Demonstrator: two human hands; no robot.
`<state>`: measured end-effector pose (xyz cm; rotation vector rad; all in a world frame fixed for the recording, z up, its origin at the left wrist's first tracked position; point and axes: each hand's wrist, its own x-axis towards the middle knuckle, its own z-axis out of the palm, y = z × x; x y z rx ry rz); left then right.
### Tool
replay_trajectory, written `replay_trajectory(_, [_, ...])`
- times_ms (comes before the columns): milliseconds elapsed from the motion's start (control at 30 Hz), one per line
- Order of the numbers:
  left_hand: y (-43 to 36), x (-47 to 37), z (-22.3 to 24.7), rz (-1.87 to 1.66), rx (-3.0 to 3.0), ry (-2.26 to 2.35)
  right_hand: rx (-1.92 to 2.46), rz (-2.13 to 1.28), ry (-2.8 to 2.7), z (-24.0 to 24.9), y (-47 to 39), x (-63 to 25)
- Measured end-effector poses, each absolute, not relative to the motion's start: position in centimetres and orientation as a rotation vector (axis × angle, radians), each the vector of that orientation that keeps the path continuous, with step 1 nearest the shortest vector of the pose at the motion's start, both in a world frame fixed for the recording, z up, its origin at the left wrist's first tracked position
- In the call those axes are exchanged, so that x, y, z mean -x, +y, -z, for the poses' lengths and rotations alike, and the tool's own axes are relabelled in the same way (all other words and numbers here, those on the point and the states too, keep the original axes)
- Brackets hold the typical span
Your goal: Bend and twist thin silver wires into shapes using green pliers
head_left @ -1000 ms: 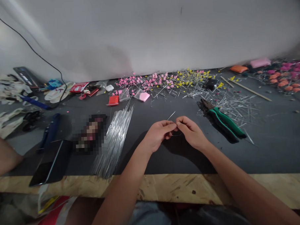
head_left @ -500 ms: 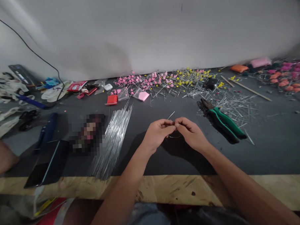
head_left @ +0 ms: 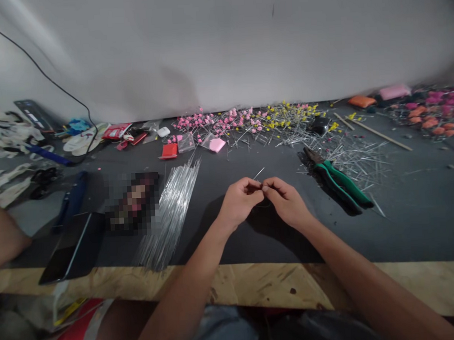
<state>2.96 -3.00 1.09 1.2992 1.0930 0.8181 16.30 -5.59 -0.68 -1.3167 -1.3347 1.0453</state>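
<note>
Above the dark tabletop, my left hand [head_left: 239, 202] and my right hand [head_left: 286, 197] meet fingertip to fingertip, both pinching one thin metal wire [head_left: 259, 172]. A straight end of the wire sticks up beyond the fingers, and a faint bent part shows below them. The middle of it is hidden by my fingers. To the left of my left hand lies a bundle of straight silvery wires [head_left: 174, 207]. Right of my right hand rest pliers [head_left: 340, 182] with green and black handles.
Wires tipped with pink and yellow bits [head_left: 232, 122] lie along the wall, beside loose wire pieces [head_left: 356, 159]. A phone [head_left: 70, 249] sits at the left front, near another person's arm [head_left: 4, 235]. Orange and magenta pieces [head_left: 431, 121] lie far right. The wooden edge [head_left: 262, 286] runs in front.
My hands stay together, with fingers shifted slightly on the wire. Less of the bent part shows below them. The rest of the table looks the same.
</note>
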Motion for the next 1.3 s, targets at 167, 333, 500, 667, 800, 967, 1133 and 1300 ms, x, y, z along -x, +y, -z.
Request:
replay_trajectory(167, [-3.1,-3.3,-0.6,-0.895,-1.342,1.116,1.388,-0.898,-1.337,0.9,-5.7,-15.7])
replay_trajectory(333, [-3.1,-3.4,-0.4,-0.921,-1.365,1.122,1.427,-0.862,-1.314,0.9,-5.8,-15.4])
replay_trajectory(500, [-3.4,-3.5,-0.5,-0.95,-1.512,1.214,1.441,-0.893,-1.267,1.0,-5.6,-15.4])
replay_trajectory(667, [-3.9,-3.6,-0.9,-0.955,-1.687,1.307,1.401,-1.012,-1.16,1.0,-5.6,-15.3])
replay_trajectory(800, [-4.0,-3.6,-0.8,-1.006,-1.865,1.327,1.332,-1.139,-1.024,1.1,-5.6,-15.2])
replay_trajectory(967, [-4.1,-3.6,-0.4,-1.064,-2.082,1.323,1.233,-1.284,-0.816,1.7,-5.4,-15.0])
replay_trajectory(1133, [-4.1,-3.6,-0.3,-1.077,-2.197,1.276,1.178,-1.373,-0.722,1.9,-5.3,-15.0])
replay_trajectory(1300, [-4.2,-3.7,-0.2,-1.055,-2.106,1.289,1.157,-1.411,-0.707,1.4,-5.3,-15.2])
